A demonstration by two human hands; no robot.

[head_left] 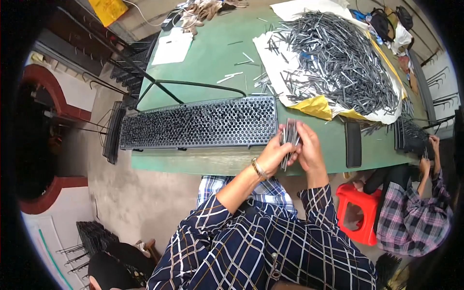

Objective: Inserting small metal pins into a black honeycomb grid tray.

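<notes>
Both hands meet at the table's front edge, just right of a long black perforated rack point(208, 141). A bundle of thin grey metal sticks point(290, 134) stands roughly upright between them. My left hand point(274, 153) wraps its fingers round the bundle from the left and wears a bracelet at the wrist. From the right, my right hand point(311, 147) closes on the same sticks. The rack is full of small round holes, with a bent black rod frame point(203, 85) behind it. Whether sticks stand in the holes is too fine to tell.
A big heap of similar sticks point(333, 63) lies on a white and yellow sack point(314, 107), with loose sticks point(229, 77) nearby. A black case point(353, 145) lies at right. Beyond it are a red stool point(356, 212) and a co-worker point(411, 208). Another person point(121, 266) is at lower left.
</notes>
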